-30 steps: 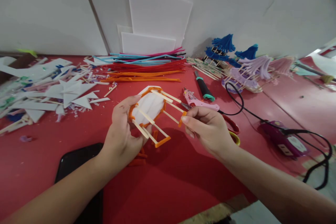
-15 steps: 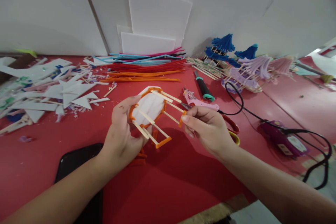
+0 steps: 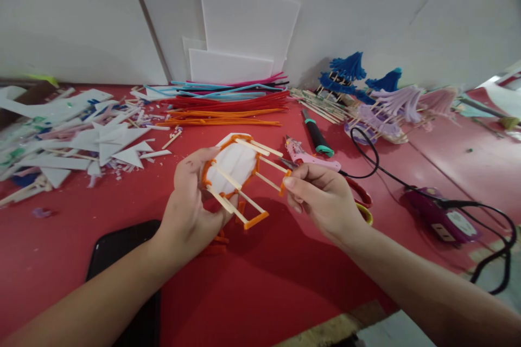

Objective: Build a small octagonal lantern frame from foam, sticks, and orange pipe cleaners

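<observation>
Held above the red table is a small model (image 3: 234,165): a white foam-board base edged with orange pipe cleaner, with several wooden sticks standing out from it. My left hand (image 3: 189,192) is wrapped round the base's left and lower edge. At the right, my right hand (image 3: 321,198) pinches a short orange pipe-cleaner piece (image 3: 286,183) lying across the tips of two sticks. A similar orange strip (image 3: 257,220) spans two nearer stick tips. Below the left hand lie more short orange pieces (image 3: 214,249) on the table, partly hidden.
Foam scraps (image 3: 97,143) pile at left; a black phone (image 3: 122,249) lies below. Behind are pipe cleaners (image 3: 228,116) and sticks (image 3: 321,105). Right: a cutter (image 3: 315,133), pink glue gun (image 3: 309,157), scissors (image 3: 364,203) behind my hand, a corded purple power strip (image 3: 443,217), blue and lilac models (image 3: 396,103).
Almost nothing differs. Both hands keep the same grip on the model, and the whole view has shifted by only a few pixels.
</observation>
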`<act>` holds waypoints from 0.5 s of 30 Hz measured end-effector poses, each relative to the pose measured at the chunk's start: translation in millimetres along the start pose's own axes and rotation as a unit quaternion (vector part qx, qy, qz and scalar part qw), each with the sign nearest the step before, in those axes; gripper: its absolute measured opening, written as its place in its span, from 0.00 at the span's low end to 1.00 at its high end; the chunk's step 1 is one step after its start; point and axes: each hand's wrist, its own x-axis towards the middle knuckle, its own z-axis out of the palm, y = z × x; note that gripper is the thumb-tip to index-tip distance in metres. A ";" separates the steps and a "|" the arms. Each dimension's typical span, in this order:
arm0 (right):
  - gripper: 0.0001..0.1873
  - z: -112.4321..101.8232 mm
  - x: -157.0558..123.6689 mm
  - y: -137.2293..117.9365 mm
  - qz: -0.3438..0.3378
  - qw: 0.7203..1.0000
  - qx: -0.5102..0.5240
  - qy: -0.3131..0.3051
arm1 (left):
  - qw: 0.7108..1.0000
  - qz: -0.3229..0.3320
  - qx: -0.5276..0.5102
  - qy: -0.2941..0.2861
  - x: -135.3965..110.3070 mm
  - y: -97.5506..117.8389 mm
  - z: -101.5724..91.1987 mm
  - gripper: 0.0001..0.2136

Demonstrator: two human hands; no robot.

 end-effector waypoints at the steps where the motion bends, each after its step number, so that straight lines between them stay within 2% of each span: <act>1: 0.13 -0.1 0.0 0.2 0.001 1.000 0.003 0.000 | 1.000 0.001 -0.002 0.000 0.2 0.3 0.1 0.35; 15: 0.10 -1.1 0.2 0.0 -0.002 1.000 0.006 -0.008 | 0.997 -0.055 -0.044 -0.013 -0.1 7.2 0.1 0.36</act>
